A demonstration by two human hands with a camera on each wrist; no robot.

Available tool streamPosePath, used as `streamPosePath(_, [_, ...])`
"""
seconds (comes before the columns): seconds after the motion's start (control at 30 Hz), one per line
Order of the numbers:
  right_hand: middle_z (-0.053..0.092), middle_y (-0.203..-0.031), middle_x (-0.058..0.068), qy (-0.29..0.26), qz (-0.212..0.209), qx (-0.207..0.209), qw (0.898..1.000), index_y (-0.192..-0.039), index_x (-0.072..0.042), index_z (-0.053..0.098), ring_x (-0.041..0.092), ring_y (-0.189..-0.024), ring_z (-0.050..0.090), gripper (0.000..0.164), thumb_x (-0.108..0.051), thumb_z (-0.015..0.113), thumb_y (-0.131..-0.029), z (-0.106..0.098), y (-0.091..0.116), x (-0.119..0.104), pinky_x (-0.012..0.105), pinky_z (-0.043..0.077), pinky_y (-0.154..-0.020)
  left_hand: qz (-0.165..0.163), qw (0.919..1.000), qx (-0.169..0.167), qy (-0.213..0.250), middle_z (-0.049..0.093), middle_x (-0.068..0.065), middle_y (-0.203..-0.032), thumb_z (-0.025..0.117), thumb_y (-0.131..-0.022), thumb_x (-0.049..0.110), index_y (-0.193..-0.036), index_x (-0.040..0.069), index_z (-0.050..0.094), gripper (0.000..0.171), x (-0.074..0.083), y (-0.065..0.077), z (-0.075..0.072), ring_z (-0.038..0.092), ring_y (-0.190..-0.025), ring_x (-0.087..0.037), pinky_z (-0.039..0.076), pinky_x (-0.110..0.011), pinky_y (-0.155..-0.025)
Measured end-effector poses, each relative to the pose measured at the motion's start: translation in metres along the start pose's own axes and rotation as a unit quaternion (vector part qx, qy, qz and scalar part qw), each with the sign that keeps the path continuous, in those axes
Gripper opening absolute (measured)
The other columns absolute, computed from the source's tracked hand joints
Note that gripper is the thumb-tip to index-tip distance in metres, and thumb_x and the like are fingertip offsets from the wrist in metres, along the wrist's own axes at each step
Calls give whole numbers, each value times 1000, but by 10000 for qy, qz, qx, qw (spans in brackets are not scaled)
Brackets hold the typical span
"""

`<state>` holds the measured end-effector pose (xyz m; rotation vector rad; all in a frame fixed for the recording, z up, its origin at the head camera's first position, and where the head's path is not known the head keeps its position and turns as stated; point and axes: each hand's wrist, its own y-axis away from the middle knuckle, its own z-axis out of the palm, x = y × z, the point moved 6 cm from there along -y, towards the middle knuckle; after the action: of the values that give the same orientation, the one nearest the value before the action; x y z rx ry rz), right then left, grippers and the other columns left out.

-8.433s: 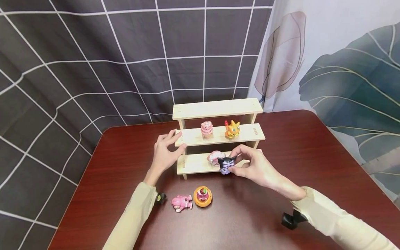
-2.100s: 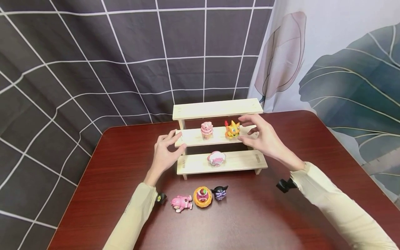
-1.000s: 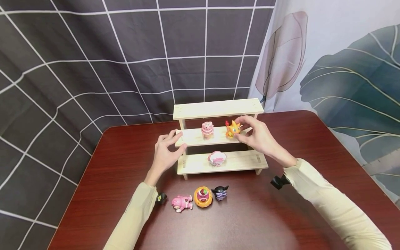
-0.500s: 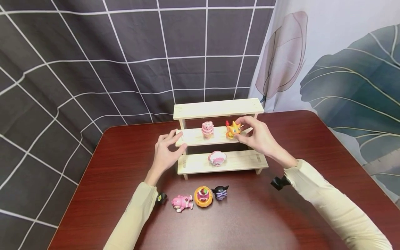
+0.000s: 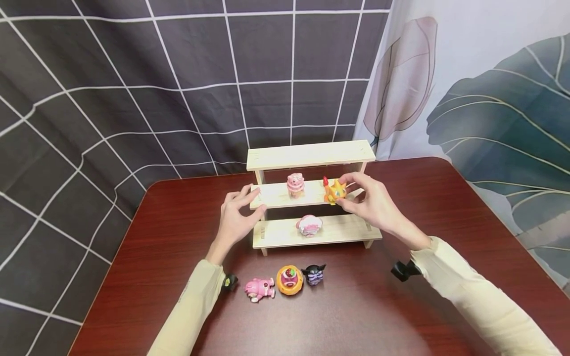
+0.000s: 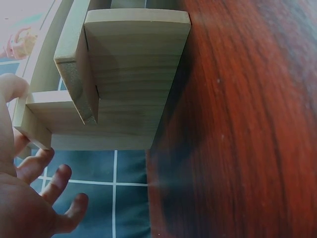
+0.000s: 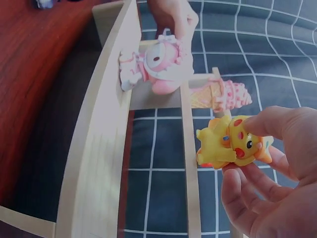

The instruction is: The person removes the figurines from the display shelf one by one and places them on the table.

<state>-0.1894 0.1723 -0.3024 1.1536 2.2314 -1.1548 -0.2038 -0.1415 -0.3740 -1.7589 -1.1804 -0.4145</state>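
"Dark checked curtain (image 5: 187, 54) behind, red-brown table (image 5: 178, 217) below, wooden shelf (image 5: 311, 155) standing on it; what can't you make out?"

"Part of the yellow toy (image 7: 225, 141), mainly; the right hand (image 5: 371, 200) pinches it by the head, so fingers cover some of the face; it is at the right half of the middle board (image 5: 313, 190), but whether its base touches the wood I can't tell."

"And the left hand (image 5: 236, 217)?"

"Well apart from the other, thumb and finger clamped on the left end of that board; the left wrist view cuts off the palm, and the wood hides a fingertip; a pink shape (image 6: 21, 45) in that corner is blurred."

"How does the toy look?"

"Smooth yellow body, red cheeks, one dark eye showing; orange points on the head, a red tip to one side; an ice-cream toy (image 5: 295, 185) stands to its left."

"Anything unclear lower down?"

"One pink-and-white toy (image 5: 309, 225) on the lowest board (image 5: 347, 230), its front hard to read; on the table, a pink bear (image 5: 260, 289), a round cake toy (image 5: 290, 280) and a black-eared toy (image 5: 313, 275), too small for detail."
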Motion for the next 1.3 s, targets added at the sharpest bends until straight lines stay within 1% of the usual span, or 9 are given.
streamPosePath(0.23, [67,-99,7,1,-30,49,10000,-106,-2,65,24,-82,68,37,8,82,-74,-2,10,-7,25,52,-60,12,10000,16,-22,58,-15,-138,81,-82,24,-126,12,71,47,0,0,0,51,-109,-34,39,-53,-89])
streamPosePath(0.43, [67,-97,5,-3,-31,-7,10000,-105,-2,65,20,-80,66,39,9,83,-72,-3,18,-10,28,52,-58,-12,10000,10,-31,59,-13,-138,81,-82,24,-126,12,71,47,-1,1,1,51,-109,-34,39,-52,-89])
streamPosePath(0.53, [67,-96,4,-24,-43,-23,10000,-105,-2,65,20,-78,64,40,9,84,-72,-3,22,-12,28,52,-57,-30,10000,0,-19,59,-14,-138,81,-82,24,-126,13,71,47,0,1,1,50,-109,-34,39,-52,-90])
streamPosePath(0.77, [67,-93,3,-20,-99,65,9999,-106,-3,65,28,-74,62,43,10,85,-70,-5,32,-15,27,52,-58,-56,10000,8,-6,58,-13,-138,81,-82,24,-126,13,71,47,-1,1,1,50,-109,-33,39,-52,-90])
streamPosePath(0.9, [68,-89,3,3,-39,90,10000,-106,-3,65,29,-75,63,43,10,85,-69,-6,37,-17,25,51,-58,-26,10000,5,-11,59,-13,-138,81,-82,24,-126,13,71,47,-1,0,2,50,-109,-33,39,-51,-89])
streamPosePath(1.13, [69,-89,0,-19,-64,139,9999,-106,-4,66,17,-79,63,41,8,84,-71,-7,45,-21,24,50,-60,-63,10000,1,-35,58,-13,-138,81,-83,25,-127,13,71,46,-2,0,1,50,-109,-32,39,-51,-89])
streamPosePath(1.3, [68,-90,-1,-25,-94,165,9998,-106,-5,67,13,-78,61,42,9,85,-70,-8,50,-23,22,50,-59,-102,9999,-26,-31,58,-13,-139,81,-83,25,-127,13,71,47,-2,1,2,50,-109,-32,39,-51,-89])
